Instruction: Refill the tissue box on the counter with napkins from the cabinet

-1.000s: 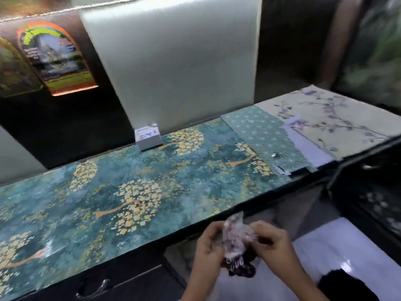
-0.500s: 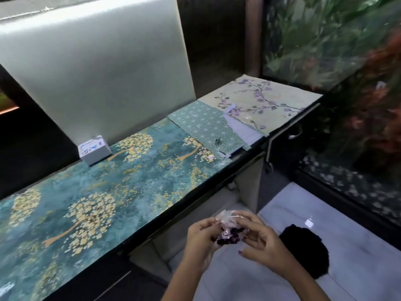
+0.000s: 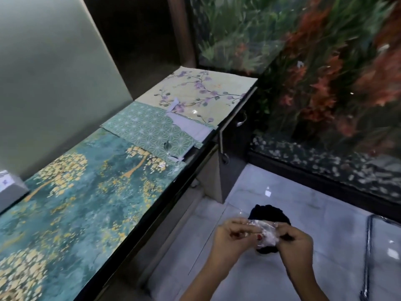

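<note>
A crumpled clear plastic wrapper (image 3: 268,233) is pinched between my left hand (image 3: 233,238) and my right hand (image 3: 297,246), low at the front over the white floor. What it holds is too blurred to tell. The small white tissue box (image 3: 9,189) stands at the far left edge of the view, on the counter (image 3: 82,205) against the pale wall panel. Only part of the box shows. The counter is covered with teal paper printed with gold trees.
Green patterned and floral sheets (image 3: 195,98) lie at the counter's far end, beside a cabinet door with a metal handle (image 3: 240,121). A dark object (image 3: 268,216) lies on the floor behind my hands. A glass tank with plants (image 3: 314,72) fills the right. A metal bar (image 3: 367,246) stands at lower right.
The view has swung to the right, so the tissue box slid to the left edge. My hands, still on the wrapper, shifted right over the floor, and the wrapper looks more flattened.
</note>
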`<state>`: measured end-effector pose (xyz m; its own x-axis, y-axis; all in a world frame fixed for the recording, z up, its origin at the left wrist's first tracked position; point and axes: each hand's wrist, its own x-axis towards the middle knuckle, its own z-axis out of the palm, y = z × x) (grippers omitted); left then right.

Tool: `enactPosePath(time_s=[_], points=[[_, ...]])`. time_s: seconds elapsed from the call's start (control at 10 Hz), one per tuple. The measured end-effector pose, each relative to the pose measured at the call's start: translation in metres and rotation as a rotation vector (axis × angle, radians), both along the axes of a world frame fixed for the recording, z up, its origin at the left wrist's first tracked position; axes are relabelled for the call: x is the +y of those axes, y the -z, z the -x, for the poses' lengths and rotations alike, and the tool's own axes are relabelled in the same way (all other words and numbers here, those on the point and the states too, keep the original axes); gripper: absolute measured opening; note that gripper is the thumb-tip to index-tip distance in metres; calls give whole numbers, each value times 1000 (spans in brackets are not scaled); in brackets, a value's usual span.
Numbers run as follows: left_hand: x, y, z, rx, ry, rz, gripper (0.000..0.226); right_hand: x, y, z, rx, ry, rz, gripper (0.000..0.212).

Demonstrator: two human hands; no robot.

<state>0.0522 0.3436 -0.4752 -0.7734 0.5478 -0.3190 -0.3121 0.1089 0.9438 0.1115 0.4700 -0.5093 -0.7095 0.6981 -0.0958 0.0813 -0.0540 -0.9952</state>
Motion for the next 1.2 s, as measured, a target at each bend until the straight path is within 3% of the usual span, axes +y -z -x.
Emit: enactPosePath(time_s=[0.1, 0.2, 0.3, 0.4, 0.5, 0.6, 0.7, 0.8, 0.9, 1.0, 1.1, 1.2], points=[[18, 17, 16, 78, -36, 54, 26, 10, 16, 9, -19, 51, 72, 60], [50, 53, 44, 126, -136, 191, 29, 34, 43, 27, -42, -9, 238, 40], [78, 81, 63, 157, -169, 288, 37, 51, 64, 42, -100, -84, 222, 22], [121, 148, 92, 292, -42, 407, 39, 85, 129, 65, -190, 43, 163, 36], [144, 199, 117, 282, 140, 454, 38, 108, 185, 79, -304, 181, 145, 40], [163, 271, 147, 149, 391, 443, 29, 139, 290, 101, -476, 209, 30, 31], [158, 317, 158, 145, 377, 448, 36, 157, 359, 114, -639, 97, -118, 31], [134, 383, 166, 171, 305, 499, 33, 178, 473, 121, -857, -28, -343, 26], [111, 415, 167, 205, 328, 541, 32, 182, 528, 125, -953, -108, -291, 25], [84, 439, 161, 233, 406, 553, 37, 178, 563, 115, -1118, -588, -418, 40], [78, 427, 152, 205, 377, 543, 41, 169, 548, 102, -966, -571, -449, 55], [68, 369, 131, 191, 329, 517, 43, 141, 471, 80, -719, -246, -274, 51]])
